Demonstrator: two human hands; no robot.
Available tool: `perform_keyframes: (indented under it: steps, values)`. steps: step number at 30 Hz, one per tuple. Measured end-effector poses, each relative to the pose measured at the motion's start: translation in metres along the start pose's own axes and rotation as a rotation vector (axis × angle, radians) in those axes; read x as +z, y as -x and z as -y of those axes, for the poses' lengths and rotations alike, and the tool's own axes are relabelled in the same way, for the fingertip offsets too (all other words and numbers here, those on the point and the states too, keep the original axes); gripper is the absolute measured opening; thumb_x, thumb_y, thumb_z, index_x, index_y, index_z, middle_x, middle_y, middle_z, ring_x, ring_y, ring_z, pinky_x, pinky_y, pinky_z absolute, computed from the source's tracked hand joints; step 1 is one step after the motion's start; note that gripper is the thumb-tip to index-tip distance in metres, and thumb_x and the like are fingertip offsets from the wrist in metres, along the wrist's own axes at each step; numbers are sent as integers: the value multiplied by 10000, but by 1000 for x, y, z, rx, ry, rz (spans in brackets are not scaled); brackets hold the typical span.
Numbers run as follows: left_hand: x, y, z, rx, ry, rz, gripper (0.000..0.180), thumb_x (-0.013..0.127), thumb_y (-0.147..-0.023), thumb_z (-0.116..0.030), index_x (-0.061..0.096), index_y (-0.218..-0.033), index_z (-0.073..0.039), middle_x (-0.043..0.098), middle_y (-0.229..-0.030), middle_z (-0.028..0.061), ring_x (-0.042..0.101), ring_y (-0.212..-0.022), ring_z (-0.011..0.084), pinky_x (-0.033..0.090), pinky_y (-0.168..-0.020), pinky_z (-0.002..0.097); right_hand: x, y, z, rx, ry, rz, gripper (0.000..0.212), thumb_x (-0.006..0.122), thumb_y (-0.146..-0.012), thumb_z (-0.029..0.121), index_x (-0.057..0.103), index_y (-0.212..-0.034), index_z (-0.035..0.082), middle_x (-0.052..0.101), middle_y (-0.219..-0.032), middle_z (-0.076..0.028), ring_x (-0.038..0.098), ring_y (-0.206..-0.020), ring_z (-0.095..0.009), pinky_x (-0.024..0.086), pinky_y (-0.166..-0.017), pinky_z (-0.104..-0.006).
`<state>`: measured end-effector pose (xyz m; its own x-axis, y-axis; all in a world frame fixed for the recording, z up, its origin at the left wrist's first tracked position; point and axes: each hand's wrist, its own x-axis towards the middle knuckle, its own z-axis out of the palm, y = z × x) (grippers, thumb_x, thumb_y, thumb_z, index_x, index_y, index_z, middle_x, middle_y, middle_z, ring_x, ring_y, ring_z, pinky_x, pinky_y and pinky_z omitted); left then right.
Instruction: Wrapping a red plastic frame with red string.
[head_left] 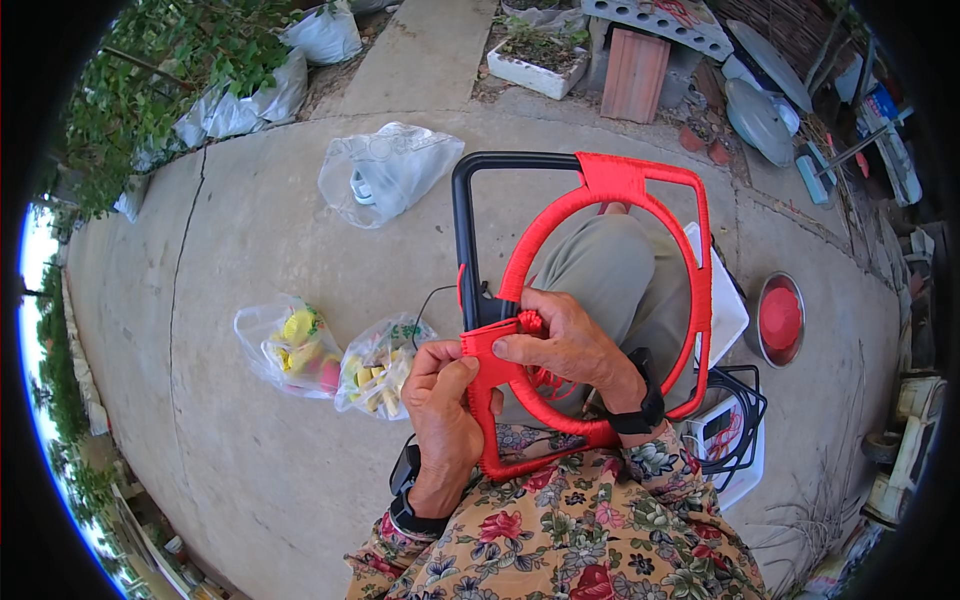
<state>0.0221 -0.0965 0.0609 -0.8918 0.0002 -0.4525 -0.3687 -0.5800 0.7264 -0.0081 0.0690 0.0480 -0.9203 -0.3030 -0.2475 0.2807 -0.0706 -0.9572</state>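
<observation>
In front of my lap is a black square frame [465,225] with a ring inside it. Red cord [612,178] is wound tightly over the ring and most of the frame, while the upper left stretch stays bare black. My left hand [445,412] pinches the wrapped left side of the frame between thumb and bent fingers. Opposite it, my right hand [572,345] closes round a small bundle of red cord [530,323], its thumb pressed against the wrapped joint. Loose red strands hang below, partly hidden by the ring.
Two clear bags [290,350] with yellow pieces lie left, another plastic bag [388,172] ahead. At right are a metal bowl [780,318] holding something red, a white container [722,300] and black bare frames [745,425]. A planter box [538,72] stands far off.
</observation>
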Motion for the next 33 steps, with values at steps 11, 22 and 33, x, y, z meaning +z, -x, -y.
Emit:
perform_keyframes:
  steps: [11, 22, 33]
  values:
    - [11, 0, -5, -57, -33, -87, 68, 505, -835, -19, 501, -882, -67, 608, -791, 55, 533, -538, 112, 402, -377, 268, 5, 0, 1, -1, -23, -13, 320, 694, -800, 160, 591, -1060, 4, 579, -706, 15, 499, -595, -37, 417, -500, -222]
    - [16, 1, -4, -27, -99, -138, 40, 498, -835, -35, 501, -858, -68, 580, -736, 33, 476, -479, 79, 371, -355, 246, 16, -2, 10, 26, 63, -92, 318, 676, -765, 157, 612, -1016, -28, 638, -788, -27, 545, -684, -64, 472, -608, -248]
    - [11, 0, 0, 16, -95, -88, 88, 508, -834, 7, 519, -912, -32, 589, -789, 54, 514, -530, 93, 401, -386, 247, 17, -4, 4, -13, 128, -159, 305, 674, -754, 162, 612, -971, -43, 634, -760, -50, 538, -672, -70, 479, -595, -268]
